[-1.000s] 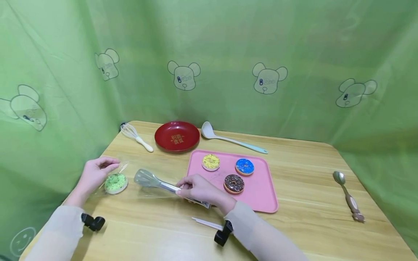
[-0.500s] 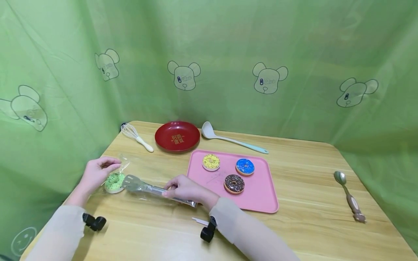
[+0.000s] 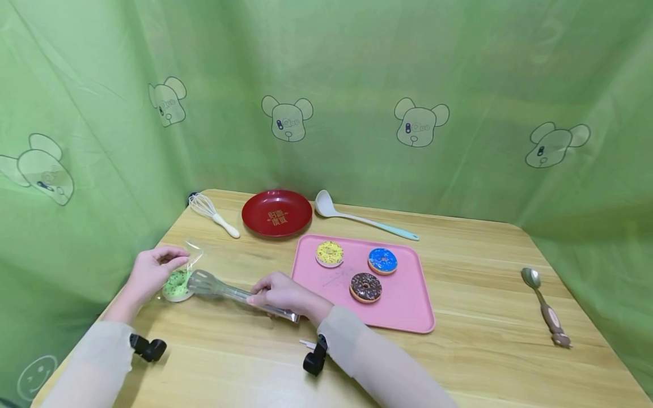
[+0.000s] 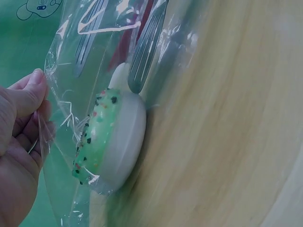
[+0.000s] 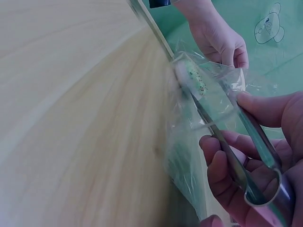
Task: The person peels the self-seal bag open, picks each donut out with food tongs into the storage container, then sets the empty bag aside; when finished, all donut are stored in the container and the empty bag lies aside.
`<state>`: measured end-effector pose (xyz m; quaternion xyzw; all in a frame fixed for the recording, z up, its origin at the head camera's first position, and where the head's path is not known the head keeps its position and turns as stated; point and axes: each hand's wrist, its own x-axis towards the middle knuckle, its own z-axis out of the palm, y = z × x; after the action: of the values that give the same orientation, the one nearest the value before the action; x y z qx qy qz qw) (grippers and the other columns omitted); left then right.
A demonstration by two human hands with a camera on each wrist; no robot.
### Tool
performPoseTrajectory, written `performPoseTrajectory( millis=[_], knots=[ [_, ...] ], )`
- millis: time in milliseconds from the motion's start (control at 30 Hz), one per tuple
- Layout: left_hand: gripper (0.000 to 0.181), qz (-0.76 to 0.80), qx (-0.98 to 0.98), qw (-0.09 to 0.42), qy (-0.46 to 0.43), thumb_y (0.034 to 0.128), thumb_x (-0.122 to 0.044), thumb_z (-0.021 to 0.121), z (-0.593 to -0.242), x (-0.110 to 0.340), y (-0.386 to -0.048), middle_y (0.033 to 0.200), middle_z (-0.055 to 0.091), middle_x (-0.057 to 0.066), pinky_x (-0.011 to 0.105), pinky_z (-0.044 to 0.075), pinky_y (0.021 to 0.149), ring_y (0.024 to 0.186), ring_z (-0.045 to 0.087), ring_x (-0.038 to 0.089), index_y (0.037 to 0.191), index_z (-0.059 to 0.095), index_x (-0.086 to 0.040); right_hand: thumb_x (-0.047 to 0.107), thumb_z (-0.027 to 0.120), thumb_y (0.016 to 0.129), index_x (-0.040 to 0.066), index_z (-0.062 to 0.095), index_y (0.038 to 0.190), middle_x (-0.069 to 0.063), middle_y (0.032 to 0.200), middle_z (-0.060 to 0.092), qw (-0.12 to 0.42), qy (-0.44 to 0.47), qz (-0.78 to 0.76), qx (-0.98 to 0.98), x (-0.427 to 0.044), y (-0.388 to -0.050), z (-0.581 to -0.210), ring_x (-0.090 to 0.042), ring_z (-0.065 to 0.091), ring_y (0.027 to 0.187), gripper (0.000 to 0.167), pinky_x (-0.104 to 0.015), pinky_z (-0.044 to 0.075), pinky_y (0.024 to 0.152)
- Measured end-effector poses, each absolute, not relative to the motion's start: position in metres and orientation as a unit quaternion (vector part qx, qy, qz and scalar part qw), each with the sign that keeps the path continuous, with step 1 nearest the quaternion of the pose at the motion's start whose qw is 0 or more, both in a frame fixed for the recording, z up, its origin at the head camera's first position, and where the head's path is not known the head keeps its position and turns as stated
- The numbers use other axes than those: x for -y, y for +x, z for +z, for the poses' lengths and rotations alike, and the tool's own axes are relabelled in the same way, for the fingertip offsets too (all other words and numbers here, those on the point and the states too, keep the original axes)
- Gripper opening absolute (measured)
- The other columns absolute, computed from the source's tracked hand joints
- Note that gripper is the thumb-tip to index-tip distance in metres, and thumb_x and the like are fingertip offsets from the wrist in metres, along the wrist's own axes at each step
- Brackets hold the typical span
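Observation:
My left hand (image 3: 153, 272) pinches the edge of a clear plastic bag (image 4: 71, 113) between thumb and fingers. Inside the bag lies a green-iced donut (image 4: 102, 137) with dark sprinkles, at the table's left side. My right hand (image 3: 280, 292) grips metal tongs (image 3: 232, 292) by their arms, thumb on one arm and fingers on the other. The tongs' slotted heads are inside the bag and reach the donut; the left wrist view shows one head against its upper end, the other standing apart on the iced side. Whether they squeeze it I cannot tell.
Right of my hands lies a pink tray (image 3: 408, 306) with a yellow donut (image 3: 329, 254), a blue donut (image 3: 382, 260) and a chocolate donut (image 3: 365, 287). Behind are a whisk (image 3: 213, 214), a red plate (image 3: 255, 212) and a ladle (image 3: 362, 218). A spoon (image 3: 545, 309) lies far right.
My right hand has moved left with the tongs, bringing their heads from a short way off up to the green donut. My left hand stays nearly still, holding the bag.

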<state>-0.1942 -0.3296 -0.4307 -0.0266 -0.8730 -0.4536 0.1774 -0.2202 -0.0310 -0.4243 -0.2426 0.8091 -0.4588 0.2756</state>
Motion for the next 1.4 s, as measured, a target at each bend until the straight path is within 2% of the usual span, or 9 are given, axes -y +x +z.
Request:
performPoseTrajectory(
  millis=[100,300,600,800,1067,1400],
  knots=[
    [0.017,-0.451,0.875,0.175,-0.029,0.0862,-0.011,0.067,-0.43,0.328,-0.194,0.089,0.068,0.013,0.013,0.048,0.065,0.074,0.058,0.001,0.096,0.066,0.003,0.023,0.07,0.082,0.004,0.067,0.104,-0.001,0.089,0.062,0.284,-0.237,-0.471,-0.801,0.032,-0.221,-0.424,-0.013,0.055,0.077,0.029,-0.026,0.047,0.067],
    [0.018,-0.452,0.876,0.169,-0.02,0.0862,-0.013,0.067,-0.427,0.326,-0.197,0.09,0.068,0.012,0.013,0.049,0.065,0.075,0.058,0.001,0.097,0.067,0.001,0.018,0.07,0.082,0.002,0.067,0.1,-0.007,0.08,0.062,0.313,-0.204,-0.5,-0.781,0.032,-0.221,-0.425,-0.017,0.055,0.057,0.024,-0.027,0.047,0.05],
    [0.018,-0.455,0.872,0.173,-0.044,0.0851,-0.013,0.068,-0.423,0.317,-0.198,0.091,0.067,0.017,0.013,0.048,0.064,0.075,0.059,0.004,0.096,0.068,0.002,0.014,0.068,0.083,0.002,0.069,0.097,-0.006,0.072,0.061,0.327,-0.207,-0.536,-0.75,0.042,-0.225,-0.433,-0.017,0.051,0.048,0.017,-0.025,0.045,0.042],
    [0.016,-0.45,0.875,0.174,-0.035,0.086,-0.011,0.067,-0.425,0.321,-0.198,0.09,0.068,0.014,0.013,0.048,0.065,0.074,0.058,0.002,0.096,0.067,0.001,0.01,0.069,0.083,-0.002,0.068,0.097,-0.007,0.073,0.061,0.308,-0.203,-0.533,-0.762,0.047,-0.226,-0.439,-0.017,0.051,0.047,0.019,-0.025,0.045,0.042],
    [0.015,-0.456,0.87,0.183,-0.035,0.0863,-0.01,0.066,-0.429,0.327,-0.199,0.087,0.068,0.009,0.013,0.048,0.064,0.074,0.058,0.002,0.096,0.068,0.001,0.014,0.07,0.082,-0.002,0.067,0.101,-0.006,0.081,0.062,0.301,-0.201,-0.519,-0.774,0.038,-0.224,-0.434,-0.017,0.054,0.053,0.025,-0.027,0.048,0.047],
    [0.017,-0.443,0.878,0.177,-0.025,0.0874,-0.013,0.066,-0.428,0.327,-0.195,0.091,0.067,0.015,0.012,0.047,0.065,0.076,0.057,0.001,0.097,0.067,0.001,0.014,0.07,0.081,0.002,0.068,0.099,-0.007,0.079,0.062,0.289,-0.198,-0.505,-0.789,0.023,-0.22,-0.428,-0.018,0.054,0.054,0.021,-0.027,0.047,0.048]
  ],
)
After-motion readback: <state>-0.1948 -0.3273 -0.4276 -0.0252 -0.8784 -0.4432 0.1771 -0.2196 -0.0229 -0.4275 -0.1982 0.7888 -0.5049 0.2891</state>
